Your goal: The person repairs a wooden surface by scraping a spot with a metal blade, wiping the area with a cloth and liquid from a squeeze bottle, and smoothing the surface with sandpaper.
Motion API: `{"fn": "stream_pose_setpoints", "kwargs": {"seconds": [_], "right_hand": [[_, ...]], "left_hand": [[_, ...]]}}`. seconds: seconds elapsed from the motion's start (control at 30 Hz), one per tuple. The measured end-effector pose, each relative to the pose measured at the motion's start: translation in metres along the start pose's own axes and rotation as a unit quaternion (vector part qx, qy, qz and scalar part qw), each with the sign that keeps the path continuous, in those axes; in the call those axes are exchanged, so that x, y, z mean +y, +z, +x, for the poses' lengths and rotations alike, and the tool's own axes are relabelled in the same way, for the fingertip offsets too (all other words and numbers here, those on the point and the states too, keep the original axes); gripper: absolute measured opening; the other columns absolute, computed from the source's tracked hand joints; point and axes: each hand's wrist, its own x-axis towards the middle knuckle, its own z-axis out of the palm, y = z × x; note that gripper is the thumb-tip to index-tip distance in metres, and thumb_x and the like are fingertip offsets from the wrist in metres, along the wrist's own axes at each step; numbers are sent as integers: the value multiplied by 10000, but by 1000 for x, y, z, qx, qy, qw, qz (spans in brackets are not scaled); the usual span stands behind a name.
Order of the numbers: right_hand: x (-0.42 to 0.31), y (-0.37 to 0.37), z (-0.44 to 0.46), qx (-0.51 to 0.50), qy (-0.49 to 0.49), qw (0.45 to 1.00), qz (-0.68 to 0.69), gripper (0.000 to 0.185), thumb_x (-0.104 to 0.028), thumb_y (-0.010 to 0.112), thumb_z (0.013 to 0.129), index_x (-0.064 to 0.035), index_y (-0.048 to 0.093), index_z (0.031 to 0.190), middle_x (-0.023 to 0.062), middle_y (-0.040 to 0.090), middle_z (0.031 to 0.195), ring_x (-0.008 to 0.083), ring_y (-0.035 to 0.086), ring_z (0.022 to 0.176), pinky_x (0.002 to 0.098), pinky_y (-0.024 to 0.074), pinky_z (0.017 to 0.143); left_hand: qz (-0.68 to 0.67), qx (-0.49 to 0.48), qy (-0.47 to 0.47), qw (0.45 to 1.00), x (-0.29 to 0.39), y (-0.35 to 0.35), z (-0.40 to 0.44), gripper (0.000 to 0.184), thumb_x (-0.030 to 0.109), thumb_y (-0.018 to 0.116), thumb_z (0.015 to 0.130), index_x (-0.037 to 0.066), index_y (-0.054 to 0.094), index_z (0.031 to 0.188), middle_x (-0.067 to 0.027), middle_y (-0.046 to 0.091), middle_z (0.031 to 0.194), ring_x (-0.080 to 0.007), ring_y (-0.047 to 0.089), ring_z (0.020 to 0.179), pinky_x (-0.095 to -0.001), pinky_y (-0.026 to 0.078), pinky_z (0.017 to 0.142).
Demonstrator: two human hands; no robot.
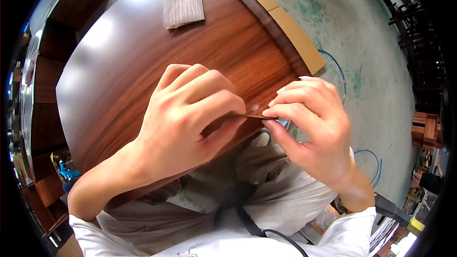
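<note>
**Thin reddish-brown strip pinched between two bare hands**

From my head view, I have the thin reddish-brown strip (257, 117) just right of the frame's centre, bridging both hands close to the near edge of the glossy wood-grain tabletop (228, 33). I can't tell whether it touches the surface.

The left hand (190, 102), at centre, has its fingers curled and its thumb and index finger closed on the strip's left end. The right hand (316, 119), right of centre, pinches the other end between thumb and index finger, its remaining fingers loosely bent and spread.

Just above the strip I see a pale smudge (255, 107) on the wood. Toward the top of the frame lies a folded, ridged, pale wrapping sheet (183, 5). Brown cardboard (297, 40) runs along the tabletop's upper-right edge. Beyond it, at right, I get grey-green floor (376, 52) and a blue hose (339, 66). Below the hands are the person's pale trousers (281, 200) and, in the lower corners, white sleeves (350, 231).
</note>
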Motion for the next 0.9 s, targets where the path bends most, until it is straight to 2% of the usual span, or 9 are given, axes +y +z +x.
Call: {"fn": "stream_pose_setpoints", "kwargs": {"seconds": [0.13, 0.43, 0.9], "right_hand": [[0, 3, -1, 6, -5, 1000, -5, 250, 4, 880, 717, -96, 770, 918, 31, 736, 983, 264, 708, 995, 435, 541, 939], [5, 7, 1, 15, -3, 1000, -4, 248, 22, 872, 725, -79, 766, 926, 44, 734, 982, 271, 704, 962, 387, 548, 849], [3, 2, 5, -8, 10, 998, 63, 213, 76, 848, 764, -22, 756, 929, 88, 728, 969, 290, 696, 915, 389, 570, 793]], "left_hand": [[-3, 6, -1, 1000, 1, 3, 2, 257, 93, 930, 747, 141, 757, 931, -7, 707, 941, -224, 671, 873, -384, 479, 896], [-6, 3, -13, 1000, -1, 9, 7, 234, 42, 909, 759, 131, 736, 889, 3, 700, 896, -214, 653, 825, -369, 465, 867], [-40, -17, -12, 999, 1, 7, 7, 215, 22, 887, 767, 113, 738, 893, -8, 683, 871, -211, 657, 820, -362, 455, 847]]}}
